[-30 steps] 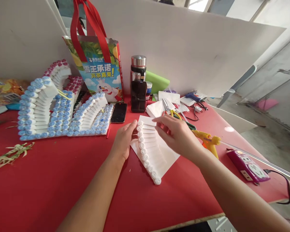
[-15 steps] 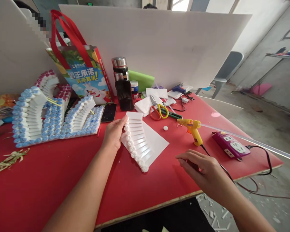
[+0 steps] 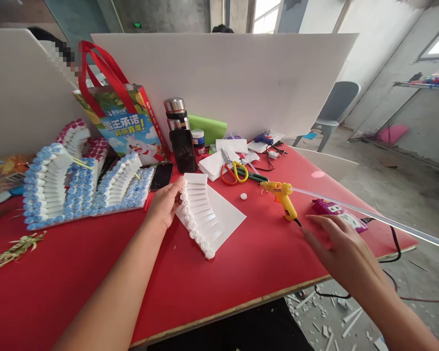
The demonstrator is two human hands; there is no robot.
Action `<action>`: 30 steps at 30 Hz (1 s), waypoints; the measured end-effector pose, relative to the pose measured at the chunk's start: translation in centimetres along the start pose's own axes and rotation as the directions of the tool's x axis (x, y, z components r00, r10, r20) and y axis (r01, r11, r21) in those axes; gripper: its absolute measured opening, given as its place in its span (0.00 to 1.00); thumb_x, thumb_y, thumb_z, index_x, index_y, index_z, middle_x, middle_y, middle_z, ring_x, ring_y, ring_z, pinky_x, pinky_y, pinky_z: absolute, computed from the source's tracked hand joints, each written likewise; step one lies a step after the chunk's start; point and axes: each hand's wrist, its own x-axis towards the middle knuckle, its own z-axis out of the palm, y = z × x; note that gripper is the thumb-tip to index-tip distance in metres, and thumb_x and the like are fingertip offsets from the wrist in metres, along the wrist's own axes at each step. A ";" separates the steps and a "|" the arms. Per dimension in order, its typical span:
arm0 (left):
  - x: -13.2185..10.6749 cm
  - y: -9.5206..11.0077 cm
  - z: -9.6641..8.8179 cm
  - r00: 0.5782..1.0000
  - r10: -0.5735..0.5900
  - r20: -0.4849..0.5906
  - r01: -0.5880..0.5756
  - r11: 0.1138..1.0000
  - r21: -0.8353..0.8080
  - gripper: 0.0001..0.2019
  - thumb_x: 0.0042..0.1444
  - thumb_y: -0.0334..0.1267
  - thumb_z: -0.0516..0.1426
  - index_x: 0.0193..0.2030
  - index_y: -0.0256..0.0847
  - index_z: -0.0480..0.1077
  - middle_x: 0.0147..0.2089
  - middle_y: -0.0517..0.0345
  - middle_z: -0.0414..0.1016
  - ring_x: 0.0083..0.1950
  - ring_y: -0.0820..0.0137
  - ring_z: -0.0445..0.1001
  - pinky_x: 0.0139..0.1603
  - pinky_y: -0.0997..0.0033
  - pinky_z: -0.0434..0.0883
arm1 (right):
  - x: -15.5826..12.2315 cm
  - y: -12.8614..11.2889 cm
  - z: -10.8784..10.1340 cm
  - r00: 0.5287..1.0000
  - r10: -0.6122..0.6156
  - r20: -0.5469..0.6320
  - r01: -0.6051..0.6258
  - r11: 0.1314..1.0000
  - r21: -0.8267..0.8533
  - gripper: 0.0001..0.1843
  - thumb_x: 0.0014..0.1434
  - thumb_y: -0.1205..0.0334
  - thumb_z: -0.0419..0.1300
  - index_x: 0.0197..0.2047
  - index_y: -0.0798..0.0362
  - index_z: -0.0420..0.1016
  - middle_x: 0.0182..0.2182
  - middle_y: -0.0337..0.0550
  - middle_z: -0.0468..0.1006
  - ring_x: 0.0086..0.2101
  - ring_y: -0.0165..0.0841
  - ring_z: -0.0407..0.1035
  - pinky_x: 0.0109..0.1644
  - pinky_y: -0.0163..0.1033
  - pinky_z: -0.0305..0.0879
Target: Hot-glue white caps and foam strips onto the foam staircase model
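My left hand (image 3: 164, 204) rests against the left edge of a white foam piece (image 3: 208, 214) lined with stepped strips and small white caps, fingers curled on its rim. My right hand (image 3: 342, 247) hovers open above the red table (image 3: 241, 263) near its right front edge, fingers stretched toward the yellow glue gun (image 3: 282, 197), just short of it. A long clear glue stick juts from the gun to the right. A single white cap (image 3: 243, 197) lies between the foam piece and the gun.
A blue-capped foam model (image 3: 84, 183) stands at left beside a printed bag with red handles (image 3: 126, 119). Flask (image 3: 176, 117), two phones (image 3: 162, 175), scissors (image 3: 230, 168), foam scraps and a purple power strip (image 3: 338, 214) crowd the back and right. White boards wall the table.
My right hand left the foam piece, swung back and right, and now reaches toward the glue gun. The view shifted right and up. My left hand stays on the foam piece.
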 end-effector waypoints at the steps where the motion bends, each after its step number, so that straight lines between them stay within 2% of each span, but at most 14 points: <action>1: 0.0 0.3 -0.1 0.999 0.053 -0.013 -0.052 0.997 0.064 0.24 0.46 0.57 0.68 0.37 0.36 0.75 0.33 0.55 0.76 0.32 0.72 0.72 0.30 0.75 0.69 | 0.5 0.4 0.2 1.000 0.019 0.015 -0.019 1.000 -0.004 0.25 0.66 0.42 0.55 0.54 0.52 0.74 0.50 0.53 0.77 0.47 0.48 0.73 0.47 0.49 0.69; 3: -0.3 1.2 0.0 0.959 0.268 -0.093 -0.239 0.939 0.246 0.25 0.49 0.58 0.66 0.43 0.37 0.75 0.36 0.54 0.76 0.35 0.70 0.73 0.33 0.73 0.70 | 1.9 0.7 0.6 0.996 0.061 0.062 -0.062 0.998 0.024 0.28 0.65 0.39 0.55 0.56 0.53 0.73 0.50 0.54 0.77 0.48 0.48 0.73 0.48 0.50 0.70; 5: -1.0 2.5 0.9 0.825 0.548 -0.140 -0.438 0.776 0.455 0.25 0.52 0.55 0.65 0.50 0.39 0.73 0.39 0.55 0.76 0.38 0.68 0.74 0.37 0.71 0.72 | 3.4 0.6 1.0 0.989 0.082 0.119 -0.091 0.993 0.073 0.29 0.64 0.39 0.56 0.55 0.53 0.74 0.49 0.53 0.78 0.47 0.46 0.74 0.49 0.48 0.69; 7: -2.2 3.6 2.9 0.754 0.655 0.056 -0.572 0.613 0.545 0.20 0.56 0.49 0.64 0.51 0.40 0.73 0.39 0.56 0.76 0.37 0.68 0.74 0.40 0.69 0.72 | 5.0 0.2 1.6 0.982 0.082 0.168 -0.102 0.988 0.114 0.28 0.63 0.39 0.57 0.55 0.51 0.74 0.48 0.51 0.79 0.46 0.44 0.74 0.48 0.46 0.69; 9: -3.5 3.7 5.7 0.749 0.575 0.328 -0.642 0.510 0.572 0.11 0.58 0.41 0.62 0.45 0.40 0.76 0.39 0.55 0.77 0.38 0.68 0.75 0.42 0.68 0.72 | 6.6 -0.2 2.2 0.975 0.089 0.204 -0.119 0.984 0.136 0.27 0.61 0.39 0.58 0.53 0.51 0.75 0.45 0.49 0.80 0.42 0.42 0.75 0.44 0.45 0.68; 11: -4.3 2.6 8.8 0.718 0.403 0.567 -0.695 0.449 0.561 0.07 0.59 0.35 0.61 0.43 0.39 0.77 0.44 0.53 0.76 0.37 0.68 0.75 0.43 0.66 0.72 | 7.9 -0.6 2.9 0.965 0.105 0.241 -0.144 0.978 0.152 0.25 0.59 0.38 0.59 0.45 0.52 0.76 0.37 0.46 0.80 0.35 0.40 0.73 0.38 0.42 0.65; 14: -4.0 -0.4 12.4 0.666 0.303 0.682 -0.745 0.334 0.578 0.07 0.56 0.27 0.59 0.40 0.37 0.76 0.46 0.45 0.74 0.41 0.62 0.75 0.46 0.60 0.71 | 9.1 -1.1 3.9 0.954 0.139 0.265 -0.193 0.962 0.191 0.23 0.56 0.38 0.61 0.32 0.52 0.71 0.26 0.40 0.73 0.27 0.34 0.66 0.30 0.39 0.58; 17: -2.7 -2.9 14.0 0.655 0.289 0.698 -0.755 0.303 0.582 0.07 0.50 0.23 0.61 0.33 0.38 0.75 0.41 0.44 0.73 0.41 0.57 0.74 0.45 0.57 0.70 | 9.7 -1.4 4.7 0.928 0.199 0.315 -0.287 0.920 0.265 0.21 0.54 0.41 0.62 0.28 0.51 0.67 0.21 0.36 0.67 0.24 0.31 0.61 0.27 0.37 0.53; 21: -1.8 -3.8 14.5 0.642 0.304 0.704 -0.764 0.330 0.554 0.12 0.50 0.19 0.56 0.25 0.41 0.69 0.33 0.51 0.70 0.37 0.61 0.71 0.42 0.60 0.69 | 9.9 -1.1 5.7 0.905 0.221 0.364 -0.369 0.834 0.410 0.18 0.56 0.44 0.61 0.31 0.52 0.70 0.18 0.33 0.62 0.21 0.29 0.57 0.24 0.36 0.49; 23: -2.0 -3.2 14.3 0.663 0.295 0.688 -0.738 0.412 0.534 0.11 0.50 0.20 0.57 0.25 0.41 0.70 0.33 0.52 0.70 0.36 0.63 0.71 0.43 0.62 0.69 | 9.7 -1.1 5.9 0.908 0.225 0.354 -0.380 0.798 0.468 0.19 0.57 0.44 0.61 0.29 0.52 0.70 0.17 0.33 0.60 0.20 0.28 0.55 0.23 0.36 0.47; 24: -2.3 -2.6 14.0 0.688 0.283 0.669 -0.703 0.491 0.515 0.10 0.51 0.22 0.58 0.26 0.40 0.72 0.33 0.52 0.71 0.35 0.64 0.71 0.43 0.62 0.70 | 9.5 -1.1 5.8 0.907 0.235 0.349 -0.390 0.780 0.490 0.20 0.57 0.44 0.61 0.28 0.52 0.69 0.17 0.33 0.60 0.20 0.28 0.54 0.22 0.36 0.47; 27: -3.1 0.4 12.0 0.776 0.203 0.597 -0.469 0.819 0.330 0.03 0.55 0.33 0.62 0.37 0.41 0.78 0.37 0.52 0.76 0.35 0.66 0.74 0.40 0.66 0.72 | 9.0 -2.2 4.6 0.899 0.267 0.347 -0.428 0.702 0.569 0.22 0.59 0.42 0.61 0.30 0.55 0.73 0.21 0.39 0.69 0.23 0.29 0.59 0.24 0.36 0.53; 28: -3.3 1.5 11.0 0.792 0.152 0.591 -0.339 0.915 0.220 0.08 0.56 0.36 0.64 0.43 0.41 0.79 0.37 0.53 0.77 0.35 0.67 0.75 0.38 0.68 0.72 | 8.8 -2.9 4.0 0.901 0.256 0.351 -0.426 0.674 0.603 0.23 0.60 0.42 0.61 0.32 0.56 0.76 0.26 0.42 0.74 0.25 0.30 0.63 0.26 0.36 0.56; 30: -3.4 3.6 8.4 0.809 0.090 0.581 -0.139 0.990 0.040 0.14 0.54 0.36 0.67 0.48 0.41 0.80 0.40 0.53 0.79 0.38 0.70 0.77 0.42 0.71 0.74 | 8.9 -4.5 2.8 0.922 0.170 0.347 -0.374 0.622 0.688 0.23 0.60 0.42 0.62 0.37 0.57 0.79 0.33 0.47 0.79 0.31 0.33 0.69 0.31 0.37 0.62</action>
